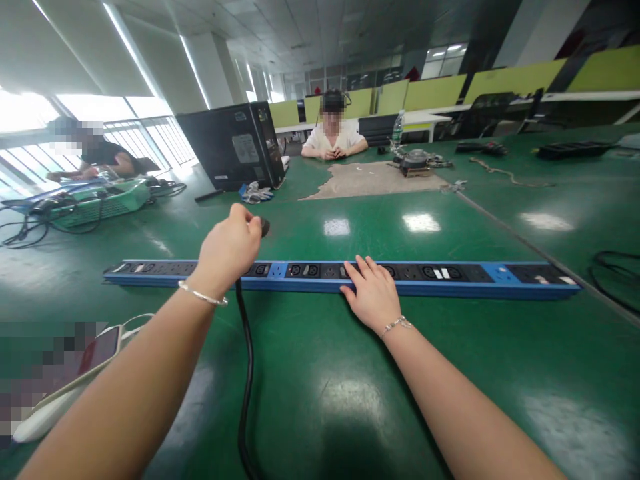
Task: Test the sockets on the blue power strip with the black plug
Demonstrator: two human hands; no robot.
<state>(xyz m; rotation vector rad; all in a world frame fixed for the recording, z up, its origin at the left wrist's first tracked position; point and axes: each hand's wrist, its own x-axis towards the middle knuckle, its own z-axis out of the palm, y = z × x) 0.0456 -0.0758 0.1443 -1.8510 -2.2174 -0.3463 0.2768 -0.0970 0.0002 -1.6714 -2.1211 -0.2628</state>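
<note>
A long blue power strip (310, 287) with black and blue sockets lies across the green table (300, 373). Above its left half, my left hand (231, 243) is closed on a black plug (265, 227), whose end pokes out past the fingers. A black cable (246, 373) hangs down below that hand and runs toward the near table edge. My right hand (373, 290) rests on the middle of the strip with its fingers spread, holding nothing.
Behind the strip are a black computer case (235, 147), gloves (256, 193) and a bottle (398, 130). A green basket (95, 203) with cables stands left, a phone (100, 350) near left. One person sits opposite, another at far left. Cables lie at the right edge.
</note>
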